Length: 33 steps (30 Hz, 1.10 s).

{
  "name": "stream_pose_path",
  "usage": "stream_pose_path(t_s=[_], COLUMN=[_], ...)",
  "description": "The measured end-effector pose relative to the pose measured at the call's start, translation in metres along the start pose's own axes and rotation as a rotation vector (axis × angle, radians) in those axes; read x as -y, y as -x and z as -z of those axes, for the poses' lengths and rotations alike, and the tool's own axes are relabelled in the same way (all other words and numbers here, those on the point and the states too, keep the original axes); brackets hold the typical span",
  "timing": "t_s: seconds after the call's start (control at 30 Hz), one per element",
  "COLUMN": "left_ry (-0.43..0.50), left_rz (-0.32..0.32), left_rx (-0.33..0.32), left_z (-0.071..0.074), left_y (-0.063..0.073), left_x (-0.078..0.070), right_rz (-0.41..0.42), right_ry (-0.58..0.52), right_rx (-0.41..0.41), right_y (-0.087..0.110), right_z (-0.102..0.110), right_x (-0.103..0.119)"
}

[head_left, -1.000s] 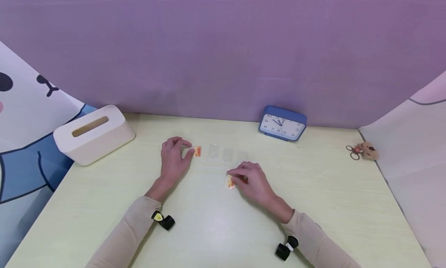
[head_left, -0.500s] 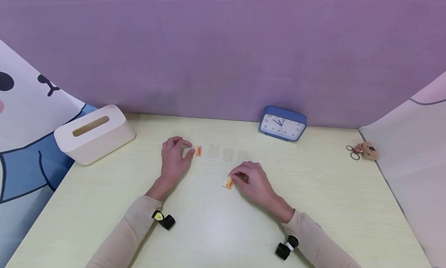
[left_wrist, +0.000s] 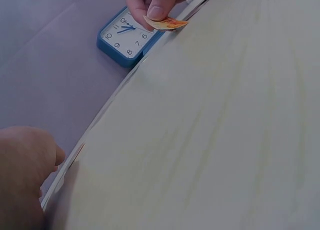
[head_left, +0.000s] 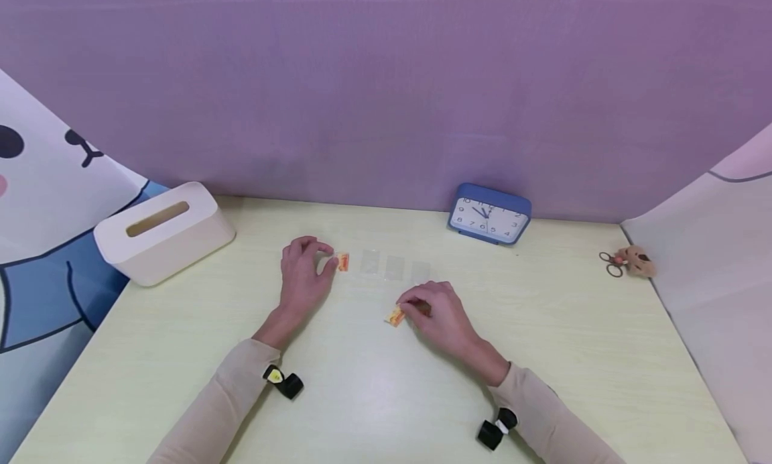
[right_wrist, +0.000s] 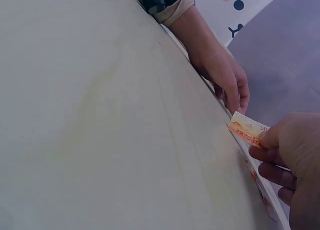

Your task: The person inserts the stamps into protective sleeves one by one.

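Turned askew since a second ago, the card [head_left: 395,316] is pinched in the right hand [head_left: 439,314] above the tabletop [head_left: 362,390], liable to crease if squeezed; the left hand [head_left: 303,274], grip unclear, is at a second card [head_left: 343,261].

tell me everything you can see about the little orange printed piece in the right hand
The little orange printed piece looks like thin paper, roughly rectangular, with orange and yellow print and a pale margin. Digits near one edge look like 120; other print is unreadable. It bows slightly in the left wrist view. The right hand pinches one end, apparently holding it above the table.
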<state>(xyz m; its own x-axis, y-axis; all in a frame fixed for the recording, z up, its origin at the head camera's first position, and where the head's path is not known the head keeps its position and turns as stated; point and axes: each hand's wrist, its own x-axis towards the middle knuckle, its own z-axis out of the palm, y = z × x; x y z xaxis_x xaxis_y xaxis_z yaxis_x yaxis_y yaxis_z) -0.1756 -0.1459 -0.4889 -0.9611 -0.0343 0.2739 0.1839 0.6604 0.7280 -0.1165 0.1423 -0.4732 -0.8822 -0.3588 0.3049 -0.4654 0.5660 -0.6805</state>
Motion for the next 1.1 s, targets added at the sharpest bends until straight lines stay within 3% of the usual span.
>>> stream_pose_path(t_s=[0.33, 0.7, 1.0, 1.1], left_ry=[0.001, -0.046, -0.091, -0.129], left_rz=[-0.090, -0.208, -0.239, -0.223], left_rx=[0.001, 0.050, 0.078, 0.107], left_z=[-0.006, -0.018, -0.028, -0.029], left_y=[0.001, 0.000, 0.001, 0.001], left_x=[-0.012, -0.020, -0.023, -0.024], right_rz=[0.029, -0.027, -0.061, -0.068], right_ry=[-0.027, -0.138, -0.224, -0.238], right_rx=[-0.103, -0.171, -0.215, -0.226], right_y=[0.001, 0.003, 0.006, 0.007], right_z=[0.002, 0.007, 0.009, 0.010], right_x=[0.002, 0.004, 0.006, 0.006])
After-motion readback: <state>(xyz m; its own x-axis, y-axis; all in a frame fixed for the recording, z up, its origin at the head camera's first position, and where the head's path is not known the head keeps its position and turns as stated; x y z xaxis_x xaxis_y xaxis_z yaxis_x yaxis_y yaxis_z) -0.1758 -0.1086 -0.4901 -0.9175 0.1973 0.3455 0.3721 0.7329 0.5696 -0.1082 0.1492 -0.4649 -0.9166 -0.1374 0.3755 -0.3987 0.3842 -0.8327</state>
